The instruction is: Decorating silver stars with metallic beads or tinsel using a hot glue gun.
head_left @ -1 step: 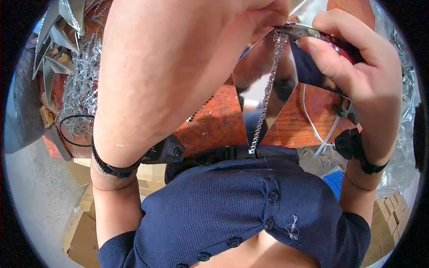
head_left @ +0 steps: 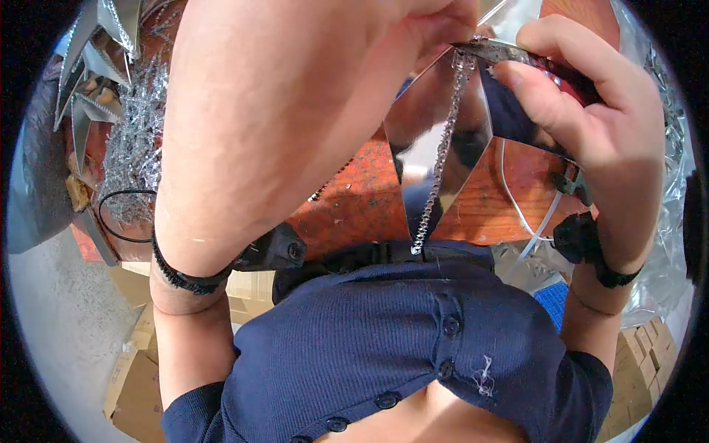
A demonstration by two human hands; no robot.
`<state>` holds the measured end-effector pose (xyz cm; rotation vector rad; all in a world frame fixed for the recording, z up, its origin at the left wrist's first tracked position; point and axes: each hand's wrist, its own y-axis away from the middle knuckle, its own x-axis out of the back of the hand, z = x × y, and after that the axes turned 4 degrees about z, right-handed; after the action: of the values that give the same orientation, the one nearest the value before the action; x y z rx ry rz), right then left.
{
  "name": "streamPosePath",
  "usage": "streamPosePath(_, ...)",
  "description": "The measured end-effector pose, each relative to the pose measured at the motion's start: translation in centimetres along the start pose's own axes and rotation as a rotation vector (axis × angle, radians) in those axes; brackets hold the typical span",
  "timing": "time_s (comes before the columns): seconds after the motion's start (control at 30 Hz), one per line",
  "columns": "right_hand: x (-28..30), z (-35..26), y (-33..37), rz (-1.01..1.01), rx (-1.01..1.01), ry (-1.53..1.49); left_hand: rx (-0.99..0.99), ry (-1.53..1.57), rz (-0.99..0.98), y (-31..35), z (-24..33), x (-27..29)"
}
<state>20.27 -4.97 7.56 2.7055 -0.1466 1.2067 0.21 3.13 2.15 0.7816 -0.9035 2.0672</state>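
A mirror-like silver folded piece, shaped like part of a star, stands before me with its lower tip near my waist. Down its ridge runs a narrow silver beaded trim. My left hand is closed at the piece's upper end; its fingers are partly cut off by the top edge. Pinched between thumb and forefinger of my right hand is a pointed metal tool, its tip touching the top of the trim. The tool's other end is hidden in the palm.
Silver star pieces with trimmed edges and a heap of silver trim lie left on the red-brown table. A white cable loops on the right. Clear plastic sheeting hangs far right; cardboard boxes stand below.
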Motion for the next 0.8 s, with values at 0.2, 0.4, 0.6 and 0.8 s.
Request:
streamPosePath(0.2,-0.3,-0.1,-0.1,-0.027,-0.026,-0.008,0.006,-0.002,0.004,0.4,-0.3,0.0)
streamPosePath(0.4,0.2,0.1,-0.1,-0.018,0.020,0.009,-0.013,0.004,0.011,-0.3,-0.2,0.0)
streamPosePath(0.6,0.1,0.3,-0.2,-0.023,0.000,0.015,-0.001,0.005,0.017,-0.1,-0.2,0.0)
streamPosePath(0.8,-0.2,-0.1,0.2,-0.004,-0.054,-0.029,0.033,0.008,0.042,0.1,-0.3,0.6)
